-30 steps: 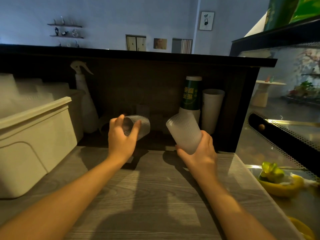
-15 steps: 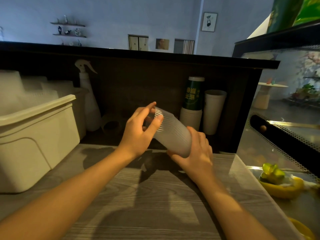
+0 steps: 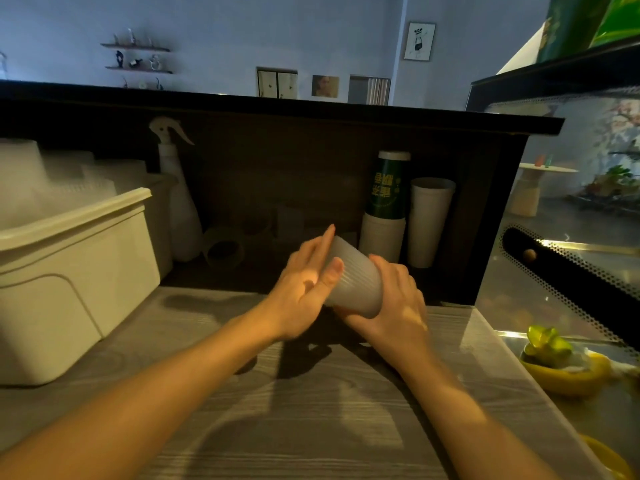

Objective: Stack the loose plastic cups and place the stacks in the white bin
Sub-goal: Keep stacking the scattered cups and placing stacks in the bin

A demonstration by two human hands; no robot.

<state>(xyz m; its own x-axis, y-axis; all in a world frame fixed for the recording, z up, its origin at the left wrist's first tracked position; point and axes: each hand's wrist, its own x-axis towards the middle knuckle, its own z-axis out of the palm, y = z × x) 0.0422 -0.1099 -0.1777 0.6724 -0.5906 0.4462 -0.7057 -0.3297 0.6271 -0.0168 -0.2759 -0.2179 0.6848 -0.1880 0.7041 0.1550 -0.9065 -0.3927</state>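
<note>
Desk: grey wood-grain top carrying everything near, both forearms stretched over it.
Dark shelf: a recess behind the desk, dim inside.
White bin: on the desk's left side, well apart from the hands; pale frosted shapes rise above its rim, too blurred to name.
Spray bottle: upright, just right of the bin, in the recess.
Paper cups: white and green ones upright at the recess's right end.
Ribbed plastic cup: held tilted above the desk's back edge, mouth toward the left; whether another cup sits nested inside cannot be told.
Right hand: fingers curled round the cup's lower end.
Left hand: fingers straight, flat against the cup's mouth, thumb on its side.
Loose cup: lying on its side in the recess, by the spray bottle.
</note>
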